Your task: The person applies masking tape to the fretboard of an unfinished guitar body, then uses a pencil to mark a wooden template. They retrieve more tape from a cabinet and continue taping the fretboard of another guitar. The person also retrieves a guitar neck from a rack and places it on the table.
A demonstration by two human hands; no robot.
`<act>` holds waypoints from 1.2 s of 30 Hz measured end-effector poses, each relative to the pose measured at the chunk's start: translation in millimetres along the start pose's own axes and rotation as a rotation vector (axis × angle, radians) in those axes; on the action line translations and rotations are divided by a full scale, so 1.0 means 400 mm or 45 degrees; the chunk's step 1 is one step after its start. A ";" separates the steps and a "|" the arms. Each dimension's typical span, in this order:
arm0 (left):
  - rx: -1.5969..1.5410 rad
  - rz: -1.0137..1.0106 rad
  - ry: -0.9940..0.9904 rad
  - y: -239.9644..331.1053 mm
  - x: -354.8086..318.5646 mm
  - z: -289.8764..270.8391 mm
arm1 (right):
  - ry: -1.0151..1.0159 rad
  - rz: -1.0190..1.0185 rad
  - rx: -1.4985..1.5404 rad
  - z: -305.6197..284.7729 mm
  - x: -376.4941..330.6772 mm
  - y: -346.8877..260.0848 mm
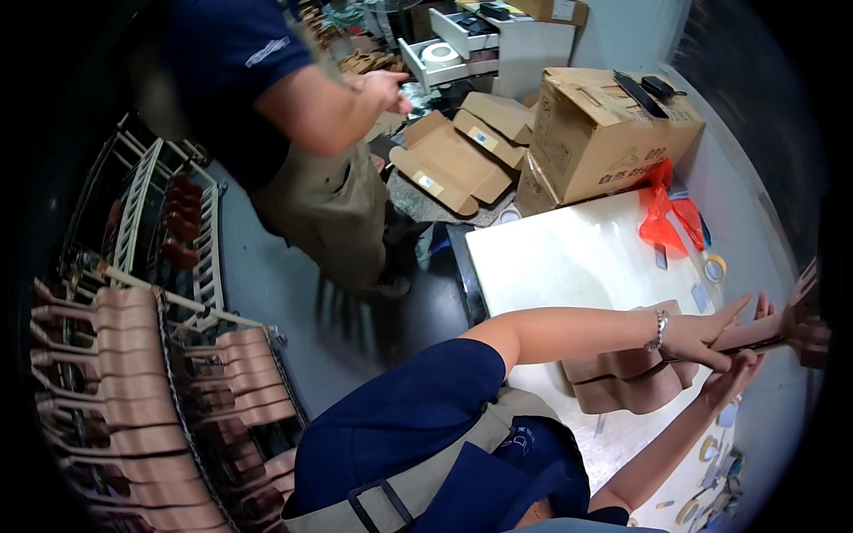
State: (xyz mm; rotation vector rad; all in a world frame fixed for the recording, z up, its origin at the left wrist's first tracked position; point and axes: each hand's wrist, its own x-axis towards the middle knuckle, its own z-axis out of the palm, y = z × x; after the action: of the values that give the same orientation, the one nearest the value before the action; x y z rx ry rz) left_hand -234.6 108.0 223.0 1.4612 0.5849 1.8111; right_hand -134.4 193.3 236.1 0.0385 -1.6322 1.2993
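Note:
A brown wooden ukulele point(622, 386), its body curvy and plain, is over the white table to my right. Its neck runs toward the picture's right rim, where the headstock point(810, 330) is dim and partly cut off. My left hand point(697, 338), with a bracelet at the wrist, lies across the neck, thumb on one side and fingers stretched out on the other. From below, my right hand point(733, 377) meets the same neck close by, its fingers bent against it. Part of the body is hidden under my left forearm.
Rolls of tape point(714, 267) and a red plastic bag point(665, 218) lie on the white table point(533, 258). A large carton point(604, 138) stands at its far end. Racks of similar wooden instruments point(133, 355) fill the left. Another person point(311, 115) stands beyond, near flattened cardboard point(453, 164).

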 end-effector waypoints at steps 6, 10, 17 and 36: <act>0.695 -0.062 -0.027 0.014 -0.101 -0.051 | -0.224 0.100 -0.050 0.073 0.008 -0.004; 0.984 -0.054 0.514 0.190 -0.228 0.043 | -0.367 0.251 0.270 0.226 0.026 -0.096; 1.686 -0.064 1.624 0.431 -0.545 0.160 | -1.290 -0.044 1.017 0.644 -0.060 -0.065; 0.577 -0.576 3.763 0.162 -2.134 0.659 | -1.792 1.426 -0.139 0.749 -0.904 0.017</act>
State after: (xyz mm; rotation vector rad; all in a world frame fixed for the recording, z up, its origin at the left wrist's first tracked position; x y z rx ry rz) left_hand 82.1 -613.0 -203.8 1.7871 -1.5742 -1.4324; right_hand -158.7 -214.9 4.6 -0.0573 -3.1725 2.2400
